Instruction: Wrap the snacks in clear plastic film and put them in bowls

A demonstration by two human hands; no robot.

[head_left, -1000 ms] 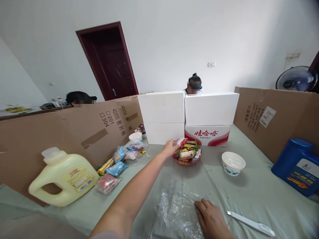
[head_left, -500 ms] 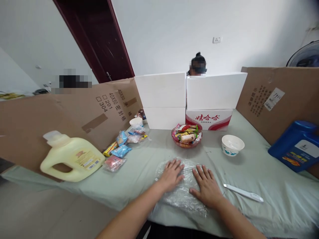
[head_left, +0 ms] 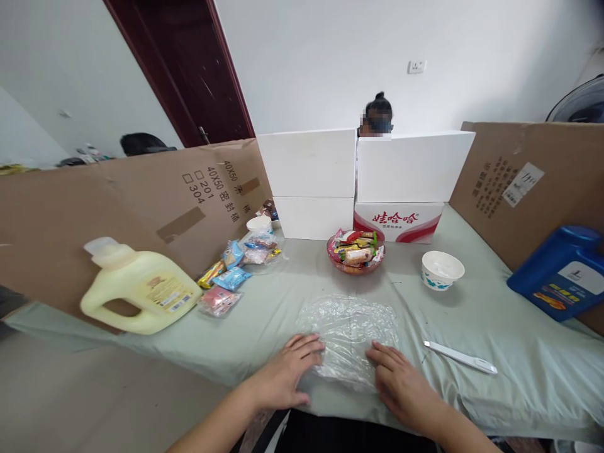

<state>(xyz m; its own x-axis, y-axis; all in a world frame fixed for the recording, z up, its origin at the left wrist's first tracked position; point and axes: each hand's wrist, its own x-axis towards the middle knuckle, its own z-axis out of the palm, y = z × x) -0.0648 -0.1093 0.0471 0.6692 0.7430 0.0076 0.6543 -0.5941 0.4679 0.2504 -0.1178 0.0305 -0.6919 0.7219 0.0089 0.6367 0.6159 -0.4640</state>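
Note:
A crumpled sheet of clear plastic film (head_left: 346,330) lies flattened on the cloth in front of me. At its left edge rests my left hand (head_left: 290,370), fingers stretched out and thumb apart. My right hand (head_left: 401,377) touches the film's right edge with its fingertips; the fingers are loosely bent, and its thumb is hidden. Neither hand grips anything that I can see. A slim white utility knife (head_left: 460,357) lies to the right of my right hand. Beyond the film stands a red glass bowl (head_left: 356,267) heaped with wrapped snacks.
Snack packets (head_left: 231,277) and a yellow jug (head_left: 141,289) are at left. On the right are a white paper bowl (head_left: 442,270) and a blue bottle (head_left: 557,274). White boxes (head_left: 306,163) and cardboard panels (head_left: 528,176) wall the table. A person's head shows behind.
Both hands have slid back toward me, from the middle of the film to its near left and right edges. The view has shifted slightly.

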